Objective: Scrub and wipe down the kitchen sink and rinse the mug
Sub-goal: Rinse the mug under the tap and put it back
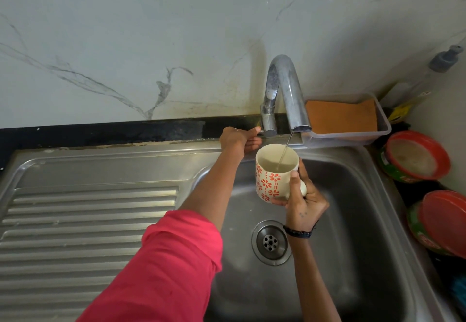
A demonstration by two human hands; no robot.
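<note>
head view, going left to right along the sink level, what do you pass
ribbed draining board → left hand at the tap's base → mug under the water stream → clear tray holding an orange cloth → red-lidded tubs

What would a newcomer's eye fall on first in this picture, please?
First, the cream mug with red flowers, gripped by the right hand over the steel sink basin, catching a thin stream of water from the chrome tap. Next, the pink sleeve leads to the left hand at the tap's base.
</note>
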